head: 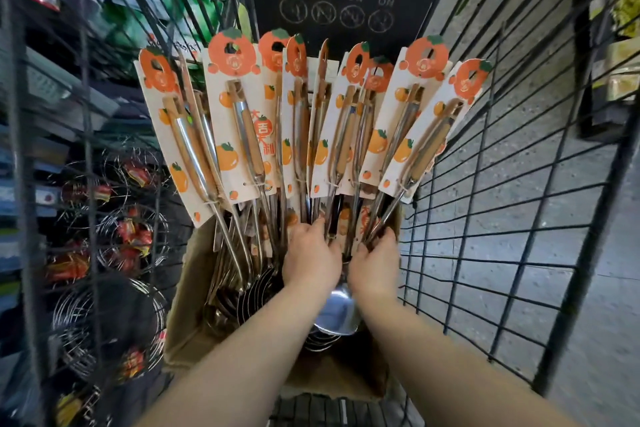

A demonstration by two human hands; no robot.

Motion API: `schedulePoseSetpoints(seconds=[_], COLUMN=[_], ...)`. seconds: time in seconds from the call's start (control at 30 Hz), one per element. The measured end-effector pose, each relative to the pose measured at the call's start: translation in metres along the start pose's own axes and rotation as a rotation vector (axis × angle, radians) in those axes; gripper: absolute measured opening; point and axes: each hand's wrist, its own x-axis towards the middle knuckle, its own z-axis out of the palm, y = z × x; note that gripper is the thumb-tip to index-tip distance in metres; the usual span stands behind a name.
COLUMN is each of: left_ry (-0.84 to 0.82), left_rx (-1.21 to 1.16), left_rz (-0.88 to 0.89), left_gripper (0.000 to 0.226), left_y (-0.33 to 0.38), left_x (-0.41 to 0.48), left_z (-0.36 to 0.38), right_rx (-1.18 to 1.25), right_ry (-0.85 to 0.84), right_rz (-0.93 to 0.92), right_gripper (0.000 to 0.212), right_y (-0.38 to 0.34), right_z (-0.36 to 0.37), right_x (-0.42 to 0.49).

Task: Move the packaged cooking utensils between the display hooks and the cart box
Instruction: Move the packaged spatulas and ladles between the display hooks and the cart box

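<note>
Several packaged cooking utensils (242, 135), steel with wooden handles on white cards printed with orange fruit, stand fanned out in a brown cardboard box (188, 291) inside the wire cart. My left hand (310, 258) grips the steel shafts of the middle utensils low down. My right hand (375, 263) grips the shafts of the right-hand utensils (415, 135), just beside the left hand. A shiny ladle bowl (337, 312) shows under my wrists. No display hook is plainly visible.
The black wire cart wall (485, 218) rises on the right, with grey floor beyond. The cart's dark child-seat flap (346, 3) stands behind the box. Left of the cart, shelves hold wire skimmers with red labels (131, 232) and green packets.
</note>
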Motion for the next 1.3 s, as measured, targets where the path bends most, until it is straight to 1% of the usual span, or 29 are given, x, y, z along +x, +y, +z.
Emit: schedulePoseSetpoints(seconds=[0.1, 0.2, 0.27, 0.33, 0.5, 0.6, 0.63, 0.67, 0.7, 0.77, 0.83, 0.87, 0.93, 1.03, 1.1, 1.13, 1.2, 1.3], left_ry=[0.03, 0.074, 0.086, 0.09, 0.115, 0.054, 0.029, 0.013, 0.005, 0.012, 0.024, 0.04, 0.102, 0.166, 0.216, 0.253, 0.322, 0.401], left_rx=[0.061, 0.124, 0.15, 0.142, -0.005, -0.107, -0.134, -0.149, -0.153, -0.151, -0.201, -0.228, -0.262, -0.371, -0.484, -0.544, -0.656, -0.757], left_rz=[-0.037, -0.05, -0.039, -0.018, -0.039, -0.007, 0.004, 0.022, 0.046, 0.098, 0.133, 0.153, 0.203, 0.24, 0.264, 0.273, 0.296, 0.309], left_gripper=[0.045, 0.031, 0.023, 0.018, 0.022, 0.01, 0.02, 0.028, 0.031, 0.032, 0.034, 0.032, 0.017, 0.017, 0.007, 0.007, 0.017, 0.025], left_y=[0.006, 0.011, 0.012, 0.011, 0.006, 0.005, 0.005, 0.004, 0.003, 0.001, -0.001, -0.001, 0.003, 0.014, 0.022, 0.027, 0.036, 0.045], left_x=[0.005, 0.013, 0.019, 0.024, 0.013, -0.001, -0.005, -0.01, -0.015, -0.025, -0.038, -0.045, -0.059, -0.081, -0.1, -0.112, -0.134, -0.176], left_z=[0.002, -0.002, -0.004, -0.007, -0.013, -0.018, -0.022, -0.027, -0.033, -0.049, -0.068, -0.078, -0.103, -0.137, -0.16, -0.172, -0.191, -0.212], right_rx=[-0.031, -0.044, -0.064, -0.067, -0.015, -0.015, -0.021, -0.024, -0.027, -0.026, -0.013, -0.015, -0.04, -0.078, -0.076, -0.087, -0.108, -0.106], right_ry=[0.006, 0.02, 0.019, 0.009, -0.017, -0.032, -0.04, -0.05, -0.061, -0.089, -0.123, -0.135, -0.142, -0.139, -0.157, -0.163, -0.177, -0.252], right_rz=[-0.013, -0.012, -0.006, -0.009, -0.012, -0.048, -0.066, -0.089, -0.114, -0.173, -0.233, -0.261, -0.323, -0.414, -0.487, -0.529, -0.626, -0.76], right_gripper=[0.032, 0.019, 0.015, 0.014, 0.02, 0.021, 0.021, 0.02, 0.019, 0.021, 0.026, 0.029, 0.032, 0.033, 0.029, 0.028, 0.028, 0.027], right_y=[0.002, 0.003, 0.002, 0.003, 0.004, -0.001, -0.005, -0.009, -0.014, -0.028, -0.044, -0.053, -0.07, -0.096, -0.113, -0.121, -0.137, -0.154], right_z=[0.0, -0.001, -0.002, -0.004, -0.019, -0.031, -0.035, -0.04, -0.045, -0.056, -0.068, -0.074, -0.086, -0.106, -0.118, -0.125, -0.137, -0.153], right_x=[0.003, 0.006, 0.008, 0.008, 0.001, -0.009, -0.013, -0.018, -0.024, -0.037, -0.053, -0.061, -0.076, -0.097, -0.112, -0.119, -0.134, -0.157])
